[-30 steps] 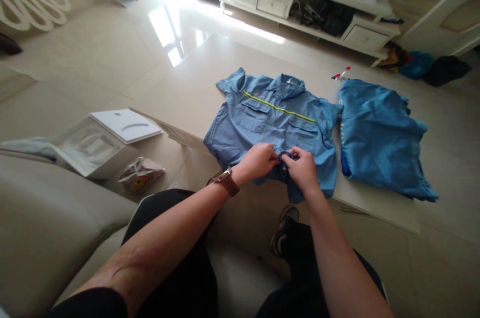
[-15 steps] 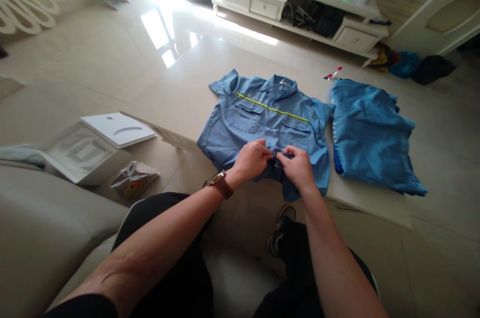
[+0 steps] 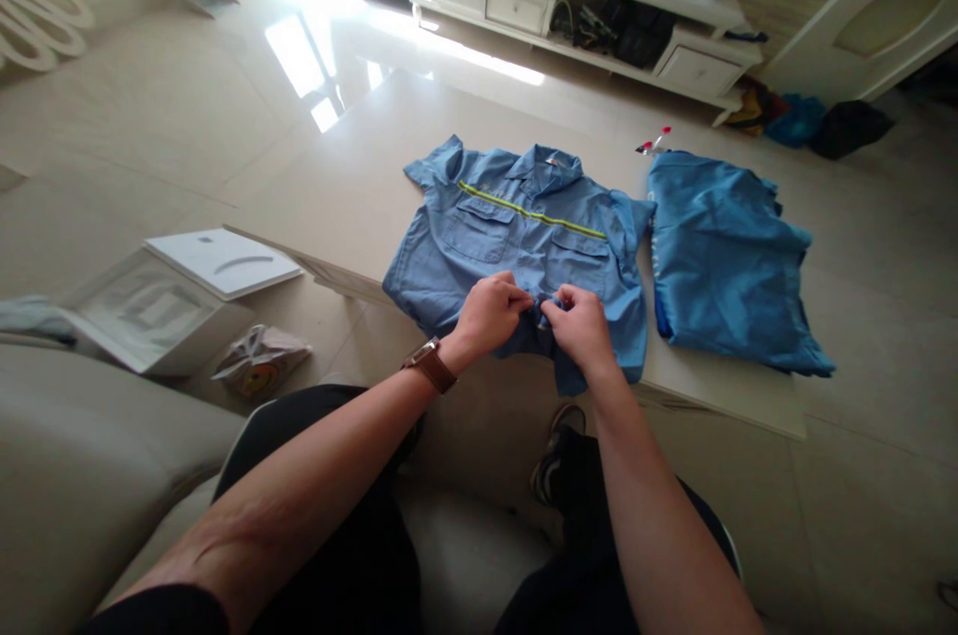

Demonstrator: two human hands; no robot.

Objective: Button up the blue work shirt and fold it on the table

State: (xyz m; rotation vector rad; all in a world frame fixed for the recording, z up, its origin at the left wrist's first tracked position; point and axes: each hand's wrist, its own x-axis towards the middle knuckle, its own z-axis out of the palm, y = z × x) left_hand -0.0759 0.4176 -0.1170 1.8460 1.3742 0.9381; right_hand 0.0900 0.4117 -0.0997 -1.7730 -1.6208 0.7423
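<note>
Two hands were bunched close together at the lower front of a blue short-sleeved work shirt (image 3: 516, 251), almost touching each other. The left hand (image 3: 488, 316) was curled nearly shut, its fingers pressed onto the cloth, and the right hand (image 3: 578, 327) was pinching a dark fold of the same shirt between its fingertips; the fingers hid exactly what lay under them. The shirt lay flat and face up on the worktop (image 3: 359, 176), its collar and yellow-green stripe at 12 o'clock from the hands, and its lower edge hung past the worktop's near edge at 6 o'clock. A brown leather watch (image 3: 432, 365) sat on the left wrist. At 2 o'clock, just beside the shirt, lay a rumpled blue garment (image 3: 722, 261), with a small red-tipped clip (image 3: 653, 143) beyond its top corner. A white box (image 3: 154, 311) and its lid (image 3: 223, 262) stood on the floor at 9 o'clock, near a crumpled plastic bag (image 3: 260, 361).
</note>
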